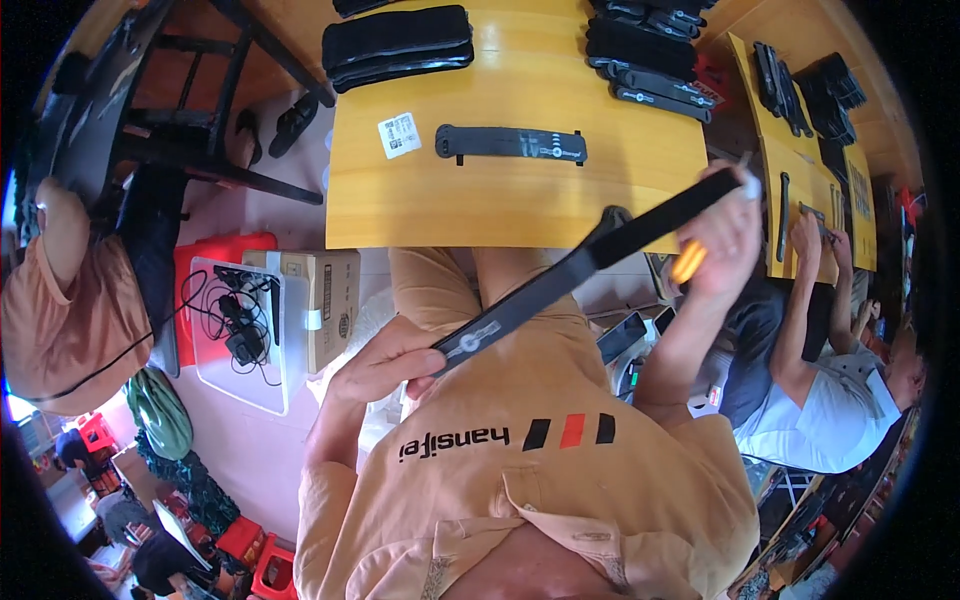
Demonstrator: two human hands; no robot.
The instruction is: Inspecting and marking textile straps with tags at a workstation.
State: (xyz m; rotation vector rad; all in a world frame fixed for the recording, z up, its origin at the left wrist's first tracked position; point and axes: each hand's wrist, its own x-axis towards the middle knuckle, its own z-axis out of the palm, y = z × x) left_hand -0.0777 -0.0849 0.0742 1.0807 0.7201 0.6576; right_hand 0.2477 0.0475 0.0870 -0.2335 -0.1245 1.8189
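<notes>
Left hand (pixel 388 362) pinches one end of a black strap (pixel 590 262) between thumb and fingers; from there the strap's long axis runs toward 2 o'clock, up to the right hand (pixel 725 235). That hand is curled around an orange object (pixel 688 262) and meets the strap's far end, though blur means I cannot tell how firmly it grips there. On the desk (pixel 640 160), a second strap (pixel 512 146) lies flat along a 9-to-3 line, at the right hand's 10 o'clock, with a white label (pixel 400 135) at its own 9 o'clock.
</notes>
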